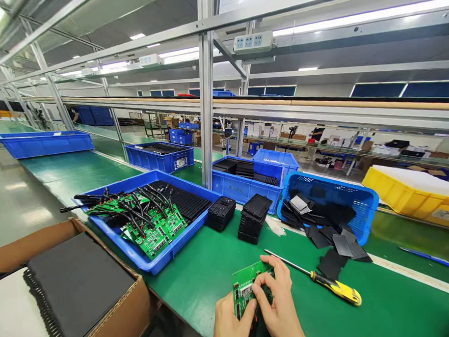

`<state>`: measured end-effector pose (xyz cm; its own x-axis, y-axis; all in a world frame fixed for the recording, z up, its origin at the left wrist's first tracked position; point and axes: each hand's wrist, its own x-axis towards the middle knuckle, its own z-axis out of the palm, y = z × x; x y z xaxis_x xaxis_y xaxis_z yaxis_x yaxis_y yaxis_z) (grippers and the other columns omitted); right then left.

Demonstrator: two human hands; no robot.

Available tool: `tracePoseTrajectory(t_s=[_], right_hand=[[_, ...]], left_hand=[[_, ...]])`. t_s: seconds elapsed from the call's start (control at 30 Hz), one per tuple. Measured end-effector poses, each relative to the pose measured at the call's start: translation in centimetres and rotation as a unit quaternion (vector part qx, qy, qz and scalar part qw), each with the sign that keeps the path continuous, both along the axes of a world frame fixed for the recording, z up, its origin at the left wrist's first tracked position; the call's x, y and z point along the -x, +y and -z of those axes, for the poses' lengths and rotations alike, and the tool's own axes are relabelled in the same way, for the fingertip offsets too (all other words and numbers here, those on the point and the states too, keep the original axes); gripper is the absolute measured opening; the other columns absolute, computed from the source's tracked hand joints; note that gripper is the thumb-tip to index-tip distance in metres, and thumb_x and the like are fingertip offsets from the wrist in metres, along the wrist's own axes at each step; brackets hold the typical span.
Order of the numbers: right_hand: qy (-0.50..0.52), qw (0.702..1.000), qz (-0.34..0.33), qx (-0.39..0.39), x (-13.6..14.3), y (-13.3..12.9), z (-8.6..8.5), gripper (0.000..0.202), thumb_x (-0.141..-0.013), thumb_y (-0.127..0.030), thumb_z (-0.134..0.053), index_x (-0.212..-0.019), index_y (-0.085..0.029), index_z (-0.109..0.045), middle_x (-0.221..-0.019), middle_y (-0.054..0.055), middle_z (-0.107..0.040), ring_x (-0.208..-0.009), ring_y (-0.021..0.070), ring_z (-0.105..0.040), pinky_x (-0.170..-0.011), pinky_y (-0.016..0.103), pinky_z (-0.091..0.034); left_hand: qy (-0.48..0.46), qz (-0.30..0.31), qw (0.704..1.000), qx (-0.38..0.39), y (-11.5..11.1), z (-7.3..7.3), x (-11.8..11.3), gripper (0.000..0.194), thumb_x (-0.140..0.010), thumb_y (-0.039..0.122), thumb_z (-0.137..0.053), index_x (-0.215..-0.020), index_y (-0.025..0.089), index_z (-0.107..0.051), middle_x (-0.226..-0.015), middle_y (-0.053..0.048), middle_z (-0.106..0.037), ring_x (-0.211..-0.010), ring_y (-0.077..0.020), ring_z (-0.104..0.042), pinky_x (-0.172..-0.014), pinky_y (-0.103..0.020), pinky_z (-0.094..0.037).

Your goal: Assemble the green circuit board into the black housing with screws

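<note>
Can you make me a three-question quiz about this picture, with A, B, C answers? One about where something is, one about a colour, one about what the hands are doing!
1. Where does the screwdriver lie?
A. in a blue bin
B. on the green table
C. in the cardboard box

2. What colour is the screwdriver's handle?
A. yellow and black
B. red
C. white

3. What do the left hand and right hand do?
A. rest flat
B. hold a green circuit board
C. grip the screwdriver

Answers: B, it lies on the tabletop; A, yellow with black; B, both hands' fingers clasp the board.

A green workbench (398, 300) under a steel frame (208, 115), ceiling lights glowing beyond.
</note>
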<state>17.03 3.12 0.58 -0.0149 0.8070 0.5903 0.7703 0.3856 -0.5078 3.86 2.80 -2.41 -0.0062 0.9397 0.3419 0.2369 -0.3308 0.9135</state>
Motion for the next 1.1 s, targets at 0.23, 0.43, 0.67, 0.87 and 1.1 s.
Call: tracePoseTrajectory(t_s=[0.23, 0.43, 0.67, 0.87, 1.1], right_hand=[[-0.026, 0.998, 0.011, -0.055, 0.3, -0.9, 0.8, 0.020, -0.089, -0.041, -0.051, -0.088, -0.025, -0.061, -0.129, 0.010, -0.053, -0.126, 0.0341, -0.042, -0.100, 0.056, -0.036], [-0.014, 0.981, 0.173, 0.092, -7.9, 8.5, -2.9, 0.022, -0.088, -0.034, -0.054, -0.076, -0.019, -0.065, -0.114, 0.012, -0.059, -0.115, 0.0327, -0.048, -0.098, 0.056, -0.036], [-0.005, 0.960, 0.222, 0.170, -10.9, 15.4, -2.8, 0.016, -0.082, -0.029, -0.067, -0.077, -0.017, -0.059, -0.100, 0.006, -0.059, -0.111, 0.0275, -0.048, -0.100, 0.052, -0.032], [0.084, 0.963, -0.005, 0.255, -8.4, 7.9, -3.0, 0.050, -0.085, -0.067, -0.042, -0.070, -0.021, -0.056, -0.063, 0.004, -0.059, -0.061, 0.0213, -0.056, -0.064, 0.037, -0.047], [0.444, 0.832, -0.053, 0.330, -4.9, -4.4, 2.4, 0.051, -0.059, -0.070, -0.076, -0.076, -0.023, -0.070, -0.080, 0.008, -0.072, -0.077, 0.0323, -0.068, -0.070, 0.043, -0.055]], left_hand=[[-0.049, 0.054, 0.993, 0.090, 1.1, -0.3, 0.5, 0.041, -0.081, 0.054, -0.064, -0.078, 0.013, -0.071, -0.064, -0.004, -0.067, -0.058, -0.0183, -0.061, -0.051, -0.023, -0.052], [-0.132, 0.077, 0.976, 0.155, 1.3, -0.6, 0.6, 0.051, -0.073, 0.063, -0.070, -0.081, 0.012, -0.070, -0.065, -0.005, -0.067, -0.051, -0.0163, -0.060, -0.041, -0.021, -0.051], [-0.166, 0.104, 0.960, 0.200, 1.6, -0.1, 1.2, 0.064, -0.069, 0.071, -0.070, -0.086, 0.010, -0.070, -0.064, -0.006, -0.067, -0.049, -0.0154, -0.060, -0.039, -0.021, -0.049], [-0.291, 0.095, 0.906, 0.294, 1.1, -0.8, 1.6, 0.065, -0.062, 0.071, -0.077, -0.088, 0.015, -0.057, -0.058, 0.000, -0.065, -0.045, -0.0163, -0.062, -0.038, -0.021, -0.046], [-0.350, 0.135, 0.837, 0.398, -1.3, -2.9, 2.0, 0.053, -0.068, 0.057, -0.081, -0.094, 0.017, -0.058, -0.060, 0.000, -0.068, -0.048, -0.0199, -0.067, -0.042, -0.024, -0.051]])
